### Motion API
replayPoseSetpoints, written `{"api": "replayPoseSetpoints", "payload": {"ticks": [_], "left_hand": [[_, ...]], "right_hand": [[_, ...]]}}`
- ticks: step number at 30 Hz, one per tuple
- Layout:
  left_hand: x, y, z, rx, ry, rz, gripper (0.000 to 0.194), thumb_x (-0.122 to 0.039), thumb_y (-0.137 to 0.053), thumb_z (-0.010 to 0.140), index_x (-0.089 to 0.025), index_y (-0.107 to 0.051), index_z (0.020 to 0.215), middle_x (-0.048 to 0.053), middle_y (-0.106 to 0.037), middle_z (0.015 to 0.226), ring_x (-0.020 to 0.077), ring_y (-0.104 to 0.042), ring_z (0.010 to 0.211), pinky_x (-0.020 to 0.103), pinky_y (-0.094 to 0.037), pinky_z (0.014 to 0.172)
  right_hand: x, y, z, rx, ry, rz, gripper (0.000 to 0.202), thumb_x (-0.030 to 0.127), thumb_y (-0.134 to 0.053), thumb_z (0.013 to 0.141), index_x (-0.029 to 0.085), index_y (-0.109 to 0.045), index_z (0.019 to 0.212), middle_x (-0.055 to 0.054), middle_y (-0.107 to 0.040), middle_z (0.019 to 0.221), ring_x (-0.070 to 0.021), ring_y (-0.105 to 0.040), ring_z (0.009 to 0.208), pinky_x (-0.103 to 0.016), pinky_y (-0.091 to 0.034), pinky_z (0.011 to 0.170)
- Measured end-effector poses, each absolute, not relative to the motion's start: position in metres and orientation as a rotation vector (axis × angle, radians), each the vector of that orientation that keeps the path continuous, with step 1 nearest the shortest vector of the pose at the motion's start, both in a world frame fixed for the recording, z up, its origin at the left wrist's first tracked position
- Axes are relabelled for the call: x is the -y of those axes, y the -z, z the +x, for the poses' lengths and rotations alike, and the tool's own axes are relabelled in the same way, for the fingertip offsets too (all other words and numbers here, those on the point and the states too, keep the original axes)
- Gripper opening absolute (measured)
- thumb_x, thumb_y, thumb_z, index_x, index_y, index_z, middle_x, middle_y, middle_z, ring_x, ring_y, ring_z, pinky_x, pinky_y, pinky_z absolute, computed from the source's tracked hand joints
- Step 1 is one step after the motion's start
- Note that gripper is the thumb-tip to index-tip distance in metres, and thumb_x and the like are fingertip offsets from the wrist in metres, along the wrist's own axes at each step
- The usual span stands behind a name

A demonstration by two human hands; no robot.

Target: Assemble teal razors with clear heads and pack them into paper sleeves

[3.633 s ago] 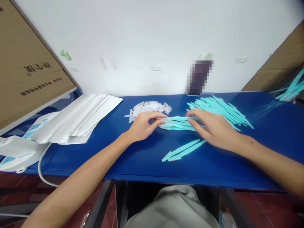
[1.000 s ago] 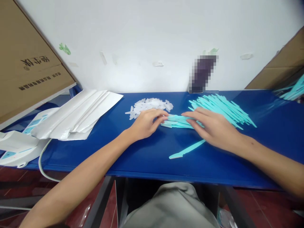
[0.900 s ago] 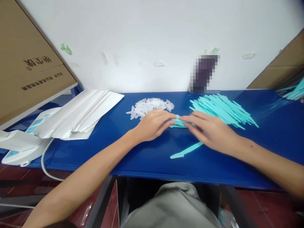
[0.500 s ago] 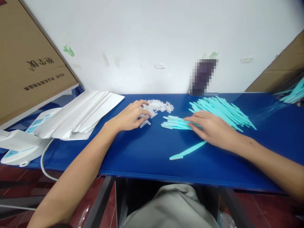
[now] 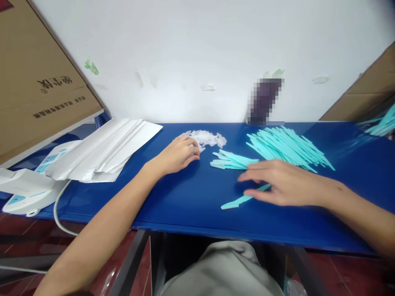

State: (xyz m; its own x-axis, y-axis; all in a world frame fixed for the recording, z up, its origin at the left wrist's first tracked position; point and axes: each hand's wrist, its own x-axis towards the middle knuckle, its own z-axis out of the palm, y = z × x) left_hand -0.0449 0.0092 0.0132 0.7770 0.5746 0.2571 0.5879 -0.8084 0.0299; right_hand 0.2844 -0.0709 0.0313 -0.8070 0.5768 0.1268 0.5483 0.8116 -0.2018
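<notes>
My left hand [image 5: 182, 155] is at the near left edge of a small heap of translucent white plastic caps [image 5: 210, 137]. Its fingers are curled together, and whatever they pinch is hidden. My right hand [image 5: 271, 181] hovers with thumb and fingers apart above a single turquoise eyebrow razor [image 5: 233, 204], whose handle end passes beneath the hand. Just beyond the fingertips lies a small bundle of turquoise eyebrow razors [image 5: 230, 159], heads to the left. A larger pile of the same razors [image 5: 286, 144] spreads behind my right hand.
White padded envelopes [image 5: 105, 148] are stacked at the left, partly over a white and blue device [image 5: 33, 189] with a cable. A cardboard box [image 5: 40, 74] leans behind them. More turquoise razors [image 5: 382, 123] show at the far right. The blue table [image 5: 191, 205] meets a white wall.
My right hand has left the small razor bundle and come nearer to the single razor, fingers open. My left hand has shifted slightly right, and its spread fingers have closed at the caps.
</notes>
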Motion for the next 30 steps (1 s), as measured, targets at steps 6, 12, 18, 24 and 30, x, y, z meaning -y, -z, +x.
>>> {"api": "replayPoseSetpoints", "payload": {"ticks": [6, 12, 18, 24, 30], "left_hand": [[-0.002, -0.013, -0.032, 0.847, 0.58, -2.858, 0.024, -0.024, -0.044, 0.108, -0.015, -0.066, 0.103, 0.012, -0.071, 0.105, 0.0252, -0.061, 0.101, 0.038, -0.049, 0.09], [0.004, -0.011, -0.025, 0.707, 0.799, -2.802, 0.025, -0.028, -0.044, 0.111, -0.018, -0.066, 0.111, 0.008, -0.076, 0.095, 0.0198, -0.07, 0.084, 0.031, -0.052, 0.078], [0.01, -0.011, -0.02, 0.694, 1.029, -2.792, 0.028, -0.027, -0.042, 0.111, -0.019, -0.068, 0.117, 0.007, -0.078, 0.097, 0.0168, -0.073, 0.084, 0.028, -0.055, 0.078], [0.012, -0.008, -0.017, 0.759, 1.233, -2.719, 0.036, -0.018, -0.033, 0.111, -0.019, -0.059, 0.136, 0.011, -0.075, 0.118, 0.0168, -0.071, 0.095, 0.028, -0.055, 0.084], [0.013, -0.006, -0.014, 0.816, 1.18, -2.721, 0.037, -0.023, -0.036, 0.112, -0.019, -0.053, 0.144, 0.011, -0.071, 0.107, 0.02, -0.066, 0.093, 0.033, -0.054, 0.085]], "right_hand": [[0.082, -0.037, 0.28, 2.844, -0.632, -0.969, 0.013, 0.034, -0.06, 0.102, 0.025, -0.067, 0.097, -0.001, -0.073, 0.095, -0.0155, -0.066, 0.073, -0.029, -0.045, 0.063], [0.081, -0.034, 0.277, 2.773, -0.608, -0.914, 0.024, 0.045, -0.055, 0.105, 0.025, -0.062, 0.094, -0.001, -0.068, 0.088, -0.017, -0.062, 0.075, -0.033, -0.046, 0.073], [0.081, -0.032, 0.279, 2.458, -0.239, -0.879, 0.021, 0.039, -0.058, 0.103, 0.025, -0.063, 0.089, 0.005, -0.048, 0.055, -0.0159, -0.044, 0.057, -0.036, -0.042, 0.071], [0.079, -0.03, 0.278, 2.261, -0.045, -0.876, 0.011, 0.029, -0.061, 0.1, 0.025, -0.062, 0.09, 0.006, -0.045, 0.055, -0.0133, -0.044, 0.048, -0.03, -0.038, 0.053], [0.071, -0.025, 0.281, 2.25, 0.009, -1.012, 0.01, 0.03, -0.053, 0.104, 0.023, -0.06, 0.101, -0.006, -0.071, 0.088, -0.02, -0.065, 0.07, -0.033, -0.048, 0.064]]}}
